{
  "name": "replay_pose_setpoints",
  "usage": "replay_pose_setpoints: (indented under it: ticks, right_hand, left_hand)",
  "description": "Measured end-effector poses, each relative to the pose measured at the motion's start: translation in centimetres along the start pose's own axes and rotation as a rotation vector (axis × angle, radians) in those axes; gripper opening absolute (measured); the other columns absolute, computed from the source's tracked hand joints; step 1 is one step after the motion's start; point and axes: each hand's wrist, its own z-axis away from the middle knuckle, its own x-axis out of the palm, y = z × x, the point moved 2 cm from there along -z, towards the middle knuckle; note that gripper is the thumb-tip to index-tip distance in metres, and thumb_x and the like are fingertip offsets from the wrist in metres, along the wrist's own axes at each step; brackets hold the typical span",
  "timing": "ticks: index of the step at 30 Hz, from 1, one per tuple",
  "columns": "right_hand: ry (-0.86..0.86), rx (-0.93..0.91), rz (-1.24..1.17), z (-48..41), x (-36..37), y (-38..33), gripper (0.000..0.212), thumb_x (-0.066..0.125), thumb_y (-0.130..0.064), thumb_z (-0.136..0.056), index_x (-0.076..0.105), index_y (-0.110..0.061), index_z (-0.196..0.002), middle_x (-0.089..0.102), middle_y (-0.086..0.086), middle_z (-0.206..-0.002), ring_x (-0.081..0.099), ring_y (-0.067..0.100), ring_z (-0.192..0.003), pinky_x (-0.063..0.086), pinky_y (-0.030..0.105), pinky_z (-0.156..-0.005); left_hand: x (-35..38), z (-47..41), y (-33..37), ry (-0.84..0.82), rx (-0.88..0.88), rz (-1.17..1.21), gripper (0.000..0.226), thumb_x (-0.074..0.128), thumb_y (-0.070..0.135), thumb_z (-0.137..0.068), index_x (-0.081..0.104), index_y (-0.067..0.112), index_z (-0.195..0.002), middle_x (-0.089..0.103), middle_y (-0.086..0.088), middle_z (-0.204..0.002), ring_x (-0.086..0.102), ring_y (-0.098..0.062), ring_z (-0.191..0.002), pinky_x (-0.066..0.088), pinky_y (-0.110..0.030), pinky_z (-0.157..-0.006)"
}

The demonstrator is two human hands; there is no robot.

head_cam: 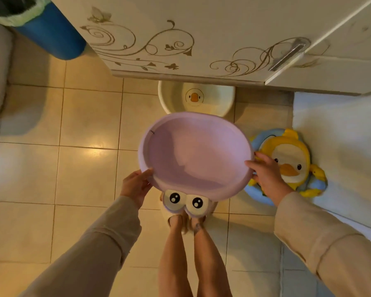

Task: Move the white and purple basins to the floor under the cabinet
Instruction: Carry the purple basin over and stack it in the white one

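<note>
Purple basin handling: the round, shallow lilac plastic basin (196, 155) looks empty, so I judge it light and stiff; the smooth rim could slip in a loose grip.
Where to hold: opposite sides of the rim, as now, to keep it level on the way down.
Left hand (135, 186): fingers curled over the near-left rim, gripping it.
Right hand (266, 175): closed on the right rim, thumb on top.
Purple basin place: held in the air above the tiled floor (84, 146), just near of the white basin.
White basin (196, 99): round cream plastic, duck face printed inside, already on the floor, its far half tucked under the cream cabinet with swirl decals (180, 39).
Looks: purple basin clean, matte, one tiny dark mark at its left rim.
</note>
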Motion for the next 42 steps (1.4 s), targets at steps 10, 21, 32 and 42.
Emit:
replay_pose_setpoints:
  ticks: [10,21,32,42]
  right_hand:
    - [0.072,-0.216,0.140,-18.2,4.5,-0.9,0.037,0.058,0.005,-0.084,0.057,0.010,-0.120,0.076,-0.003,-0.074,0.050,0.009,-0.064,0.043,0.024,-0.061]
    - [0.150,-0.496,0.226,-30.8,9.1,-8.3,0.071,0.070,0.000,-0.073,0.046,-0.019,-0.138,0.048,0.008,-0.143,0.046,0.023,-0.131,0.041,0.026,-0.097]
    - [0.121,-0.564,0.221,-37.6,12.2,-7.3,0.068,0.065,-0.003,-0.077,0.041,-0.016,-0.140,0.047,0.007,-0.145,0.045,0.021,-0.132,0.039,0.025,-0.102]
    - [0.137,-0.535,0.321,-38.0,12.6,-6.5,0.064,0.054,0.010,-0.077,0.046,-0.010,-0.137,0.051,0.008,-0.141,0.047,0.020,-0.131,0.039,0.031,-0.110]
  left_hand:
    - [6.2,-15.8,1.6,-0.078,0.176,0.010,0.014,0.065,0.005,-0.081,0.052,0.012,-0.079,0.065,-0.011,-0.089,0.064,-0.022,-0.083,0.057,-0.027,-0.076]
    - [13.4,-26.4,5.6,-0.062,0.417,-0.227,0.022,0.068,0.014,-0.081,0.049,0.012,-0.071,0.063,-0.007,-0.082,0.062,-0.026,-0.085,0.055,-0.034,-0.077]
    - [13.9,-32.3,7.9,0.017,0.538,-0.831,0.037,0.062,0.037,-0.081,0.060,0.007,-0.101,0.065,-0.011,-0.083,0.060,-0.026,-0.063,0.055,-0.032,-0.058]
    - [14.7,-33.5,8.5,0.130,0.665,-1.183,0.041,0.051,0.060,-0.079,0.056,0.019,-0.077,0.055,-0.001,-0.059,0.057,-0.021,-0.049,0.055,-0.032,-0.055]
